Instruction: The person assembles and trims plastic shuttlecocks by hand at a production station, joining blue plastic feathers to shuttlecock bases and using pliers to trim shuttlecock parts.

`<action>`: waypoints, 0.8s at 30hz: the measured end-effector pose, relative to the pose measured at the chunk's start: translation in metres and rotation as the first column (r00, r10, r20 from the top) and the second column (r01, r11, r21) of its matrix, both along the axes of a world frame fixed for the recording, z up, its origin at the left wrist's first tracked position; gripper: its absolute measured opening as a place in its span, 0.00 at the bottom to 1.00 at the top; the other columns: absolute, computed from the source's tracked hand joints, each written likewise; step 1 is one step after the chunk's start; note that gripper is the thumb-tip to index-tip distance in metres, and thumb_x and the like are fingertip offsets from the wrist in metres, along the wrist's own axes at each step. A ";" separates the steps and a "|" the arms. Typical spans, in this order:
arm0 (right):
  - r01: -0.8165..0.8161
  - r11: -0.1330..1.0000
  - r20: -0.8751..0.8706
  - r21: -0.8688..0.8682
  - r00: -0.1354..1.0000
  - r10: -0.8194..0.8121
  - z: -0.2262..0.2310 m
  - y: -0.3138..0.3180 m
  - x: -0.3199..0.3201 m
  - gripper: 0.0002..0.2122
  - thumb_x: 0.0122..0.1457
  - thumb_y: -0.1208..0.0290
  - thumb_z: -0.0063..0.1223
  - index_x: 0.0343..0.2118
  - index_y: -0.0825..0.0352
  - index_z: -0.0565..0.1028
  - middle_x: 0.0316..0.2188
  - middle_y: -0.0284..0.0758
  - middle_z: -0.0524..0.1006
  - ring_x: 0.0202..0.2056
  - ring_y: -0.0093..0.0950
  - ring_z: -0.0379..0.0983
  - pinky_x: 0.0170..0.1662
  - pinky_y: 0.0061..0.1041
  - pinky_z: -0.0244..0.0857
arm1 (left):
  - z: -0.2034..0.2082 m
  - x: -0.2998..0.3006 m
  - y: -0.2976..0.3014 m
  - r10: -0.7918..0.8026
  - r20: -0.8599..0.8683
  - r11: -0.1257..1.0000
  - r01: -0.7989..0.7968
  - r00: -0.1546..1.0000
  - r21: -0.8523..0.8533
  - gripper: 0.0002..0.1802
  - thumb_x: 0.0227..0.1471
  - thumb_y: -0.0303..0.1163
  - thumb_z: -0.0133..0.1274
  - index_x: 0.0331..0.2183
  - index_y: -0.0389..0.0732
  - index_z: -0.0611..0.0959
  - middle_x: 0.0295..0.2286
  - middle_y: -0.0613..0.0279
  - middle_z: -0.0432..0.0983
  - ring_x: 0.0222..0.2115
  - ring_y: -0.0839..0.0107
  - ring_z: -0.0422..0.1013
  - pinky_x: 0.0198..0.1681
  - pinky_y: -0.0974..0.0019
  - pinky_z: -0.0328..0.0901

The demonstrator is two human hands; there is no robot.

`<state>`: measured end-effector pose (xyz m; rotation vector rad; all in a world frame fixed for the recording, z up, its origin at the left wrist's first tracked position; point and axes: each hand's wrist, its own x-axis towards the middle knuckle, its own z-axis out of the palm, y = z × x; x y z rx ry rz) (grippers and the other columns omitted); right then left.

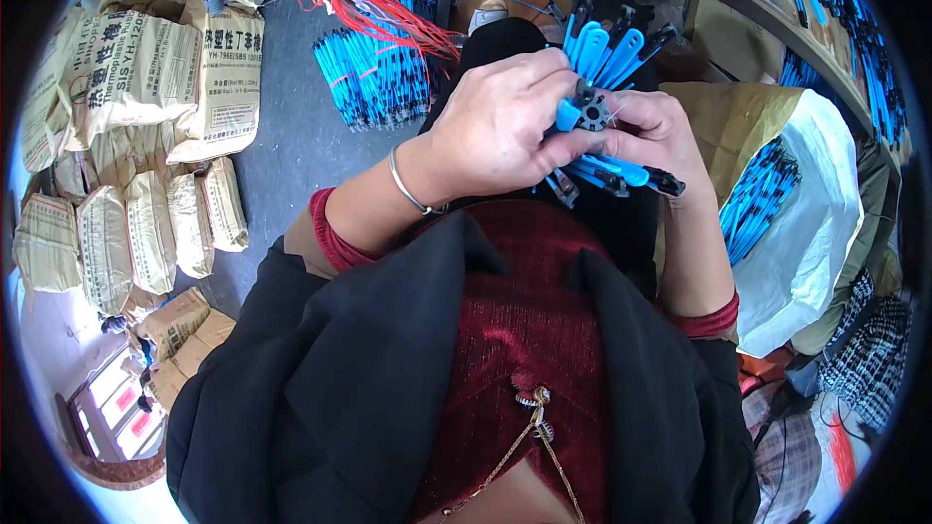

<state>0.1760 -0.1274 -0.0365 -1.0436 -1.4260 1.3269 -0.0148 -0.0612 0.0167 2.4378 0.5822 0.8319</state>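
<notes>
My left hand (505, 121) and my right hand (655, 136) meet in front of my lap, both closed on one bundle of blue plastic sticks (604, 53) with black ends. The sticks fan out beyond and below my fingers. Between the two thumbs and fingertips sits a small black round piece (593, 113) with notches around its face. A short blue end pokes out beside it, next to my left fingers. Where the sticks pass through my palms is hidden by the hands.
Tied bundles of similar sticks (374, 78) lie on the floor at left, with red ties (388, 15) above. Brown paper sacks (141, 68) are stacked far left. A white-lined sack (811, 204) holding more sticks stands right. A bench edge (777, 24) runs across the far right.
</notes>
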 end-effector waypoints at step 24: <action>0.220 0.975 0.239 -0.027 0.949 -0.207 0.044 -0.006 -0.009 0.09 0.50 0.76 0.54 0.34 0.73 0.75 0.27 0.36 0.76 0.28 0.22 0.71 0.31 0.19 0.64 | -0.012 0.003 0.003 0.163 0.250 0.433 0.158 0.954 -0.887 0.12 0.40 0.23 0.59 0.31 0.38 0.76 0.25 0.66 0.71 0.27 0.76 0.68 0.32 0.72 0.65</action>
